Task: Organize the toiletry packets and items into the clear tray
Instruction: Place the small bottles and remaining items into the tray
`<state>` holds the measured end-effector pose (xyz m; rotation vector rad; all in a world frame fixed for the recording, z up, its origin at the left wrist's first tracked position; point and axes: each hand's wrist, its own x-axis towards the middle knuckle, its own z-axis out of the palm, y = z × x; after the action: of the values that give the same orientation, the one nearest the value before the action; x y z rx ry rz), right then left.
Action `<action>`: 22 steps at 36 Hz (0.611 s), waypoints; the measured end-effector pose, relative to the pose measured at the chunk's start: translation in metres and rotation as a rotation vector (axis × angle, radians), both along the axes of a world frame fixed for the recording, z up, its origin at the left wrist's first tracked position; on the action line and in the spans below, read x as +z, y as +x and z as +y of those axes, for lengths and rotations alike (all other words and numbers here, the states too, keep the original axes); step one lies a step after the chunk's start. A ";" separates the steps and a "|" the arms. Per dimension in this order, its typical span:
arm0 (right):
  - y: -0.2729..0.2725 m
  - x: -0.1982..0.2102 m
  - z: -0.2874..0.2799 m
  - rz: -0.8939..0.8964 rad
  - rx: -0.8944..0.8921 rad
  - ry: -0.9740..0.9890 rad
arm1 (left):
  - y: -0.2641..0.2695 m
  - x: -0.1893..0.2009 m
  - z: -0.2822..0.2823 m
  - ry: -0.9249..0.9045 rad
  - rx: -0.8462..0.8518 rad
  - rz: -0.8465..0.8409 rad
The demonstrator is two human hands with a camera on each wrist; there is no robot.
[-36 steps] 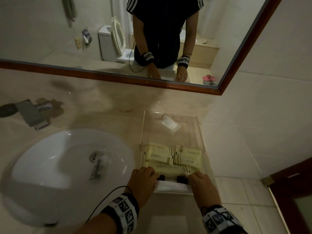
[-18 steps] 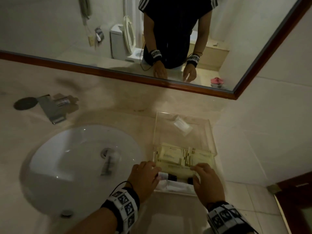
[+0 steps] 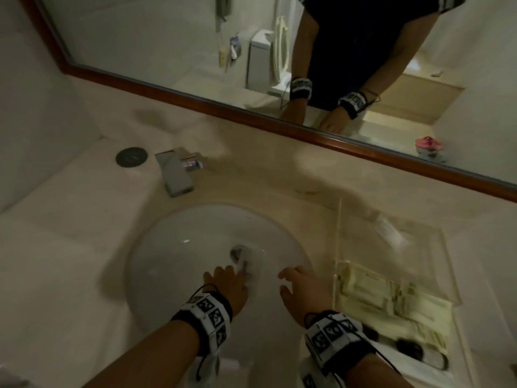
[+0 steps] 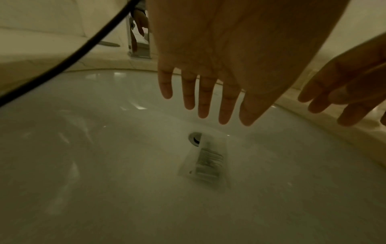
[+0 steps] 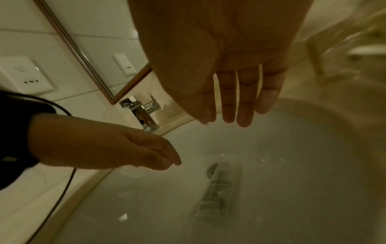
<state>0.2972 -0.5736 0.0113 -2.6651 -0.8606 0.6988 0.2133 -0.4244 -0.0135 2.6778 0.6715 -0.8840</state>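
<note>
A clear flat packet with printed text (image 3: 249,261) (image 4: 206,162) (image 5: 217,194) lies in the white sink basin (image 3: 179,247), partly over the drain (image 4: 194,138). My left hand (image 3: 228,285) (image 4: 200,99) hovers just above it with straight, spread fingers and holds nothing. Just to its right, my right hand (image 3: 300,284) (image 5: 231,107) is also flat and empty over the basin. The clear tray (image 3: 339,228) stands right of the sink. It holds cream packets (image 3: 391,298), dark items (image 3: 405,350) at its near end and a small clear packet (image 3: 387,228) at the far end.
A chrome faucet (image 3: 177,175) and a round dark cap (image 3: 131,156) sit on the beige counter behind the sink. A wood-framed mirror (image 3: 223,107) runs along the back wall. A wall socket (image 5: 25,77) is on the left tiles.
Both hands have left the near end of the tray and moved left over the sink basin. The head view has swung left with them.
</note>
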 end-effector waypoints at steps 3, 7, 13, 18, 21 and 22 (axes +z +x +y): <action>0.004 -0.015 0.027 0.082 -0.006 -0.101 | 0.000 -0.009 0.021 -0.032 -0.011 0.050; 0.013 -0.045 0.056 0.236 -0.077 -0.220 | 0.006 -0.026 0.045 -0.054 -0.016 0.090; 0.017 -0.086 0.078 0.355 -0.174 -0.348 | 0.028 -0.049 0.081 -0.066 -0.100 0.141; 0.017 -0.112 0.093 0.399 -0.295 -0.368 | 0.052 -0.067 0.102 -0.055 -0.217 0.104; 0.013 -0.122 0.099 0.427 -0.351 -0.387 | 0.061 -0.080 0.107 -0.063 -0.295 0.070; 0.012 -0.127 0.102 0.438 -0.397 -0.370 | 0.063 -0.085 0.108 -0.068 -0.313 0.060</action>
<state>0.3092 -0.4720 -0.1159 -2.6871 -0.0878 1.3630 0.2767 -0.3165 -0.0985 2.7474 0.2290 -1.0453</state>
